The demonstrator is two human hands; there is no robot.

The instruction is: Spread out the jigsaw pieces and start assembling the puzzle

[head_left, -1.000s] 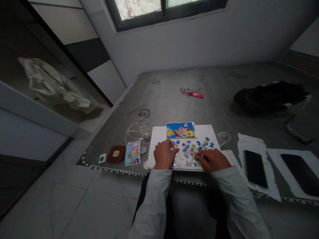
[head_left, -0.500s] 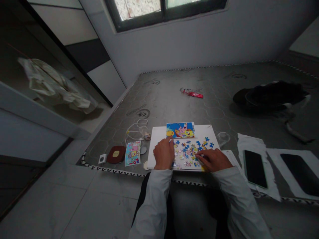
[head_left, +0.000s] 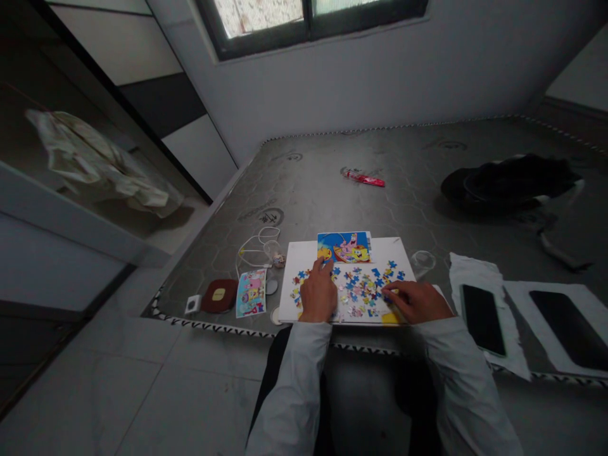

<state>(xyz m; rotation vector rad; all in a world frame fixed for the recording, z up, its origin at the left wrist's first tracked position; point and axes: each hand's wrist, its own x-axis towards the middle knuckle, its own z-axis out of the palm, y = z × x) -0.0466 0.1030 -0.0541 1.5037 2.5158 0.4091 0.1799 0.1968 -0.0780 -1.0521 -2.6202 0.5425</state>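
Many loose jigsaw puzzle pieces (head_left: 361,288), mostly blue, yellow and pink, lie scattered on a white board (head_left: 299,254). A cartoon picture card (head_left: 349,248) with a blue background rests at the board's back edge. My left hand (head_left: 319,292) is over the left part of the pieces, its fingers stretched toward the card's lower left corner. At the right side of the pieces, my right hand (head_left: 415,301) has its thumb and index finger pinched together. Whatever is between those fingertips is too small to make out.
Left of the board are a second cartoon card (head_left: 251,293), a brown case (head_left: 220,296), a white cube-shaped item (head_left: 192,304) and a white cable (head_left: 251,244). To the right lie a clear cup (head_left: 422,261) and two phones (head_left: 483,320) on white paper. A black cap (head_left: 503,185) sits farther back.
My left hand has shifted slightly right, uncovering pieces on the board's left side. My right hand has moved a little right, its fingers still together. The view has shifted slightly.
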